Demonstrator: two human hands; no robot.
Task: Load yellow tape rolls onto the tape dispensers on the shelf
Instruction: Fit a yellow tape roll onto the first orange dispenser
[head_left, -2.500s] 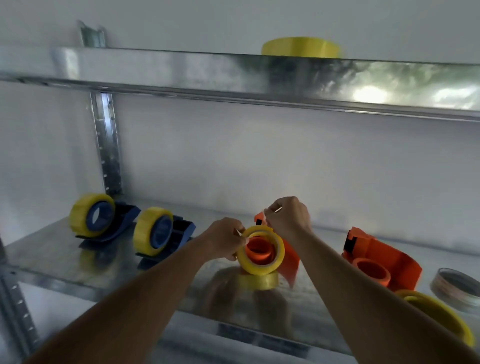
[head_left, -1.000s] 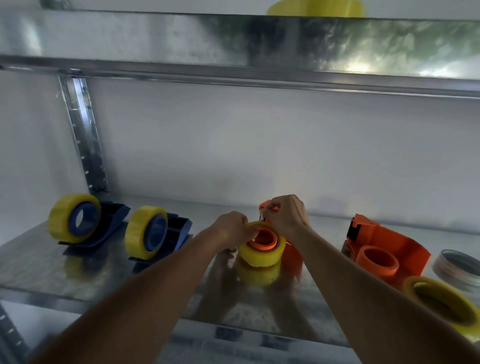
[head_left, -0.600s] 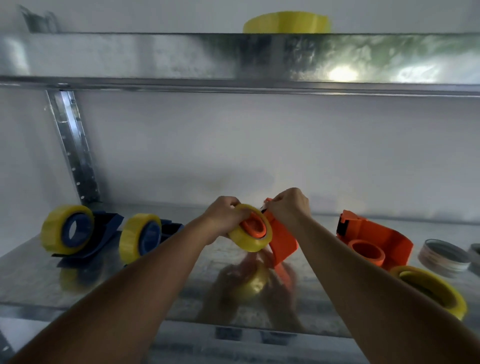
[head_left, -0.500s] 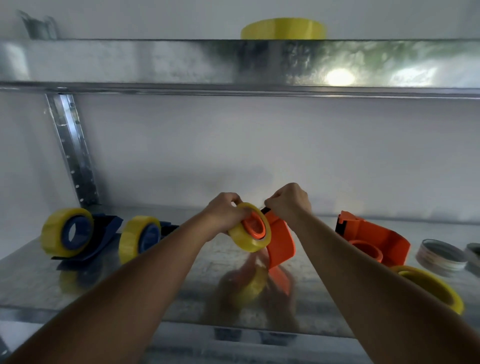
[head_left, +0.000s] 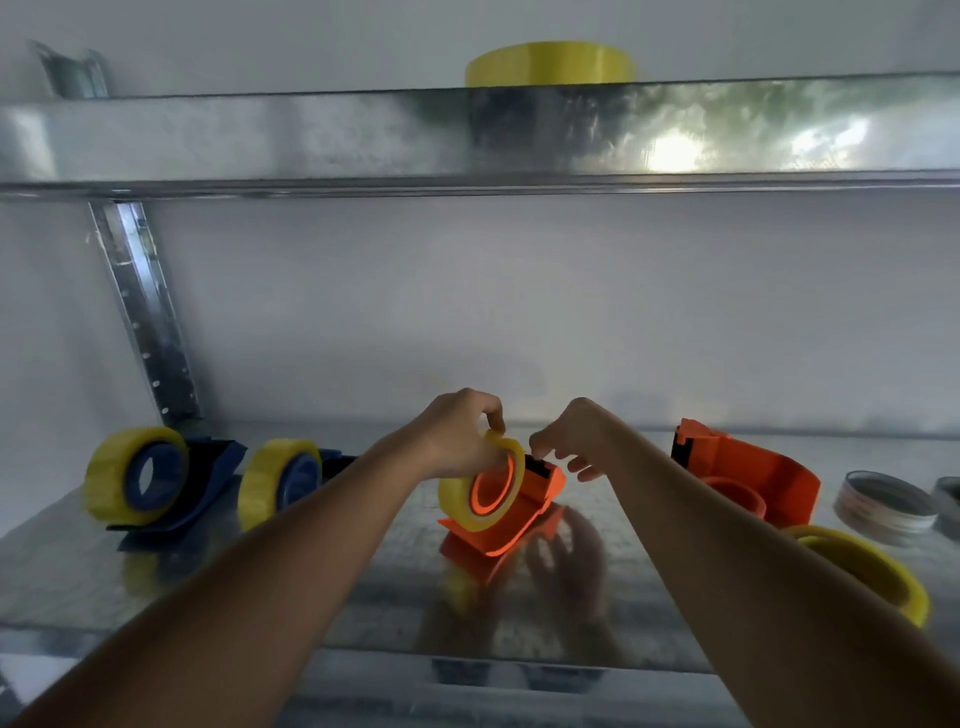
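A yellow tape roll (head_left: 458, 500) sits on the hub of an orange dispenser (head_left: 535, 496) standing on the metal shelf (head_left: 171, 577). My left hand (head_left: 460, 439) grips the roll from above and the left, thumb on its rim. My right hand (head_left: 574, 439) hovers over the dispenser's black cutter end, fingers loosely curled, with nothing visible between them. Two blue dispensers (head_left: 205, 478) (head_left: 332, 465) at the left each carry a yellow roll. A second orange dispenser (head_left: 748, 475) lies at the right with a bare hub. A loose yellow roll (head_left: 865, 569) lies in front of it.
Another yellow roll (head_left: 550, 65) lies on the upper shelf (head_left: 311, 135), which hangs low overhead. A grey tape roll (head_left: 883, 506) and another at the right edge (head_left: 949, 493) lie flat. A perforated metal upright (head_left: 148, 317) stands at the back left. A white wall closes the back.
The orange dispenser with its roll, held tilted in the air half a second ago, now stands on the shelf. My right hand has let go of it; my left hand still holds the roll.
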